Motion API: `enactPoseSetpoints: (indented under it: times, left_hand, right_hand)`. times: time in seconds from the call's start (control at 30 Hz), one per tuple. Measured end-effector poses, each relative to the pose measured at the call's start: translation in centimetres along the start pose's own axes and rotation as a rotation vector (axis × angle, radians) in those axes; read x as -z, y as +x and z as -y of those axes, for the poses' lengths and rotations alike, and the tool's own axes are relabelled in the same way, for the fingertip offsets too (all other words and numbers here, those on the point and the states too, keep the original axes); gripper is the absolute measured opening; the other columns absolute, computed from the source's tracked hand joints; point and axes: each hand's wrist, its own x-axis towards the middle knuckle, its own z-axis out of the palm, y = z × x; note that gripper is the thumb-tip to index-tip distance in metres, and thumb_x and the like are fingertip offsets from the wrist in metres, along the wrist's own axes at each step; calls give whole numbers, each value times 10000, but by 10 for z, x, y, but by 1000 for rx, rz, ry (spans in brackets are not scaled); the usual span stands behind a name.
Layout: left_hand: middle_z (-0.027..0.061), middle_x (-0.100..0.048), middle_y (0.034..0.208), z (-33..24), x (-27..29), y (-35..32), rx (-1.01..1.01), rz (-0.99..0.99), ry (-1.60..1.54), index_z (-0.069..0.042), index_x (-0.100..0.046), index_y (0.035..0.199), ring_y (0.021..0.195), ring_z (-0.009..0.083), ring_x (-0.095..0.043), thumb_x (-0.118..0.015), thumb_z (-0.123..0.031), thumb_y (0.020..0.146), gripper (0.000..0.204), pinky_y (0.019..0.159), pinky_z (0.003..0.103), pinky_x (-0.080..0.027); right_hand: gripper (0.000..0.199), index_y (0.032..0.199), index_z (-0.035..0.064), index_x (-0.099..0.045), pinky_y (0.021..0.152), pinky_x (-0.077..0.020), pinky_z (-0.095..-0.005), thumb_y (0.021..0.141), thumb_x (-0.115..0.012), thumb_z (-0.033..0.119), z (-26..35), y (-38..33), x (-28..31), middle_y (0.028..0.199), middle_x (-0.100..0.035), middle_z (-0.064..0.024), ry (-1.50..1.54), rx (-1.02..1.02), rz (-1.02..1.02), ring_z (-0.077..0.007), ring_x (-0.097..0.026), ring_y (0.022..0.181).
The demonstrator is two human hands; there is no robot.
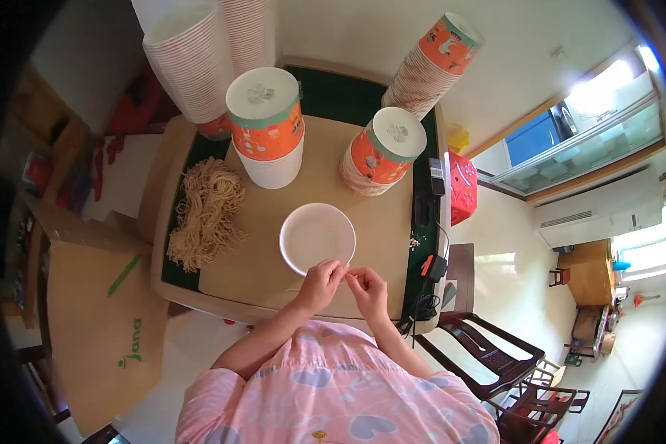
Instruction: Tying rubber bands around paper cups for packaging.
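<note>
In front of me on the table stands a white paper tub (314, 233), its open mouth up. My left hand (323, 287) overlaps its near rim, with fingers closed in a pinch. Close beside it, my right hand (367, 289) is also pinched, the fingertips of both hands nearly meeting. Whatever lies between the fingers is too small to make out. Left of the tub lies a loose bundle of beige strings (206, 211). Beyond the tub, two short stacks of upside-down tubs show orange and green bands: a left stack (268, 144) and a right stack (377, 159).
Tall tub stacks (189, 66) rise at the back left, another stack (425, 70) at the back right. A phone (437, 177) and cables lie along the table's right edge. A red stool (462, 189) and dark wooden chair (488, 351) stand right, a cardboard box (100, 318) left.
</note>
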Motion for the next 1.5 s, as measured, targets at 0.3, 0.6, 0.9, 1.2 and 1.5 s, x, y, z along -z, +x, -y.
enactPoseSetpoints:
  times: [0.3,0.6,0.9,1.2,1.5]
  left_hand:
    - [99,-602,788,32,-5,39,-174,-34,158,-39,-649,846,691,236,-596,-596,-33,761,100,627,333,-471]
    - [102,-597,779,35,-8,41,-180,-21,233,-41,-658,818,717,258,-595,-601,-27,731,105,631,349,-471]
    - [97,-579,748,33,-13,41,-188,-19,294,-55,-638,748,763,275,-581,-600,-73,740,42,686,387,-476]
    - [108,-630,742,34,-6,39,-48,-26,52,-22,-606,788,681,218,-627,-610,-58,771,40,618,318,-496]
    - [74,-644,723,30,-2,39,35,61,-113,4,-610,803,655,112,-605,-630,-54,780,66,615,269,-498]
  right_hand:
    - [88,840,12,-614,481,-287,-165,832,-640,95,-50,26,8,655,-517,71,209,-321,-112,-3,-396,557]
    - [97,876,42,-610,406,-226,-174,847,-623,133,-60,32,2,615,-502,69,155,-291,-90,-4,-357,466]
    - [106,908,-3,-613,526,-344,-158,844,-621,81,-52,32,0,728,-567,44,269,-338,-69,-12,-459,610]
    - [216,1104,50,-473,526,-458,-233,889,-475,31,-26,21,10,822,-605,-42,463,-349,-27,-79,-538,610]
    - [449,1234,73,-432,543,-508,-224,821,-495,-90,8,28,-8,902,-591,-62,59,-98,21,-111,-610,650]
